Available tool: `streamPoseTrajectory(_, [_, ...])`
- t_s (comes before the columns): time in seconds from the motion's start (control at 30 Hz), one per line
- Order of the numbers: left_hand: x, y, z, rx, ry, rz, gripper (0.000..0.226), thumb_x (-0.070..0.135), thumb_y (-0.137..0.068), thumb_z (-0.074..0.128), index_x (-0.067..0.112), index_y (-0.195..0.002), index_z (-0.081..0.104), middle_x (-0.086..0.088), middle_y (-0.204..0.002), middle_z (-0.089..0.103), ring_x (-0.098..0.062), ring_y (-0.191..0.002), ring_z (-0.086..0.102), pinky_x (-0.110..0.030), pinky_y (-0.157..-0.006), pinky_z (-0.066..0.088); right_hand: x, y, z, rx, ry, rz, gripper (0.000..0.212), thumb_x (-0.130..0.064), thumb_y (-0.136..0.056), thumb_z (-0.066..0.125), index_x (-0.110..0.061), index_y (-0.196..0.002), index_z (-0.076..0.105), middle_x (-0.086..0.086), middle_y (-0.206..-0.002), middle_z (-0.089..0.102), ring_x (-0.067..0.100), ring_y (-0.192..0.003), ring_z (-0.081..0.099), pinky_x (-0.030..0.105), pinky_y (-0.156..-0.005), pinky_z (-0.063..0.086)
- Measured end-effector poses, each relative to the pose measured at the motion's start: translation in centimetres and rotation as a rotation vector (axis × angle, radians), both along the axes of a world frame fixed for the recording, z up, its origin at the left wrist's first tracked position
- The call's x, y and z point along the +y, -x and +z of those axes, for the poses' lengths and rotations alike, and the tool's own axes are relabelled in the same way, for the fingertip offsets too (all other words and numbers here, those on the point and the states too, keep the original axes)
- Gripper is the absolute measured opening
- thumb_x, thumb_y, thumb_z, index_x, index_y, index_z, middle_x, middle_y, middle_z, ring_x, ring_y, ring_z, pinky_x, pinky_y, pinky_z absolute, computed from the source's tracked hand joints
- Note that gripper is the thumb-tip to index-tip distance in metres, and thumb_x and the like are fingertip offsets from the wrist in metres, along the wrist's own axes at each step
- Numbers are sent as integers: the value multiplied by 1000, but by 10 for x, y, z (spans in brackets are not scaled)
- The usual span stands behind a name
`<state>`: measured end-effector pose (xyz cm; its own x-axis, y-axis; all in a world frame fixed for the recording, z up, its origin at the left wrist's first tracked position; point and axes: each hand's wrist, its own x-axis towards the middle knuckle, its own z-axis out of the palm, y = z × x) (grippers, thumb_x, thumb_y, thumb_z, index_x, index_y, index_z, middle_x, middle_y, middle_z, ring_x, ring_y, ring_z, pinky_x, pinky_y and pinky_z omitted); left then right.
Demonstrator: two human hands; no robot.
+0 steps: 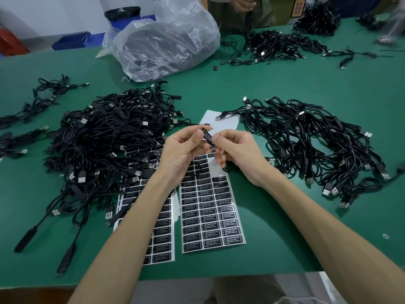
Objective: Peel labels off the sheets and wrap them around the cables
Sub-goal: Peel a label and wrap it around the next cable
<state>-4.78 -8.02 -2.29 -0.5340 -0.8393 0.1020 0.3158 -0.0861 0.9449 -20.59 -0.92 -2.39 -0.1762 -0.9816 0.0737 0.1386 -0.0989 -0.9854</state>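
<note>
Both my hands hold one black cable controller (207,136) above the label sheets. My left hand (183,153) pinches its left end, and my right hand (237,153) grips its right end with thumb and fingers. Under my forearms lies a sheet of black labels (210,213) with white print, and a second sheet (161,229) sits to its left, partly covered by my left arm. A large heap of black USB cables (105,141) is on the left. Another pile of cables (311,145) spreads on the right.
A clear plastic bag (166,40) with dark contents stands at the back of the green table (285,227). More cables (278,44) lie far right, by another person's hand (243,3). Loose cables (41,95) trail at the left edge. Blue bins (72,40) sit behind.
</note>
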Motion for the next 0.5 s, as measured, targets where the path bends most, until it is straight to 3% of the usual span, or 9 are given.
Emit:
streamPoseTrajectory(0.37, [0,0,-2,-19,59,8,27,30,-82,77,13,-104,81,-6,-91,75,-15,-70,67,-29,-77,59,-3,-1,-3,36,-19,-33,18,-8,-99,63,-9,-82,66,5,-60,60,26,-52,55,27,-49,48])
streamPoseTrajectory(0.5, [1,1,-2,-28,69,4,26,33,-83,84,16,-103,81,-5,-86,73,-16,-72,68,-30,-81,59,-3,-2,-3,47,-27,-50,16,-7,-99,62,-6,-84,65,3,-60,60,23,-50,56,28,-49,49])
